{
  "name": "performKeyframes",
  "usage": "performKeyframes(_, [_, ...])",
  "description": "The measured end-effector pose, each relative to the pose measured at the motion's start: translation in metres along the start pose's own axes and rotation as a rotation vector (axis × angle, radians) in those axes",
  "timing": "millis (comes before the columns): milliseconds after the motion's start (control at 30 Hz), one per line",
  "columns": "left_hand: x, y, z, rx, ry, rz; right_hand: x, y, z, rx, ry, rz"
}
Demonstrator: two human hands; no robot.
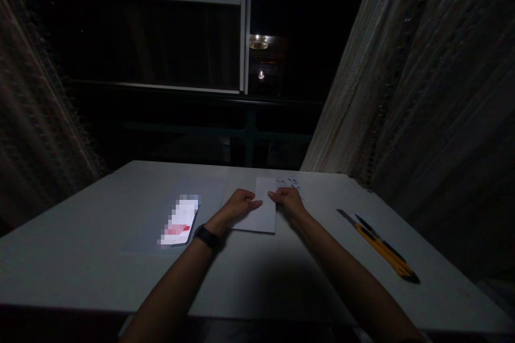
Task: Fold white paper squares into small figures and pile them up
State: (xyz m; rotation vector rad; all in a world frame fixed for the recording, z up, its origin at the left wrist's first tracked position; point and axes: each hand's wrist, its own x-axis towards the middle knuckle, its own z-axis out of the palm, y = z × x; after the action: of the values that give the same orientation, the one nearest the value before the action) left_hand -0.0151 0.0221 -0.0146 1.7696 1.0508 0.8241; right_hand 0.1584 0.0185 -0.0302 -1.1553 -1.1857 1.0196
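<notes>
A small white sheet of paper [263,214] lies on the white table [100,257] in front of me. My left hand [239,204], with a dark watch on its wrist, rests on the paper's left part, fingers curled and pinched at the middle. My right hand [287,199] meets it from the right, fingers also curled in a pinch on the paper. The fingertips of both hands nearly touch above the sheet. Some small dark-marked paper bits [290,182] lie just behind my right hand.
A lit phone [179,221] lies on a larger grey sheet [209,193] to the left. A yellow utility knife [382,251] and a dark pen [378,238] lie at the right. Curtains hang on both sides of a dark window [161,37] behind the table.
</notes>
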Motion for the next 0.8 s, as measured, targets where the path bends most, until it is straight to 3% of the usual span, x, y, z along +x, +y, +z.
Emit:
performKeyframes(233, [0.000, 0.003, 0.000, 0.080, -0.014, 0.033, 0.001, -0.002, -0.002, -0.008, -0.012, -0.033])
performKeyframes(333, [-0.001, 0.006, 0.001, 0.108, 0.038, 0.069, 0.000, -0.004, -0.003, -0.025, 0.014, -0.081])
performKeyframes(433, [0.000, 0.008, 0.002, 0.129, 0.088, 0.099, 0.000, -0.007, -0.004, -0.018, -0.043, -0.124])
performKeyframes(800, [0.001, 0.006, 0.003, 0.220, 0.152, 0.155, -0.005, -0.024, -0.008, -0.157, -0.043, -0.315])
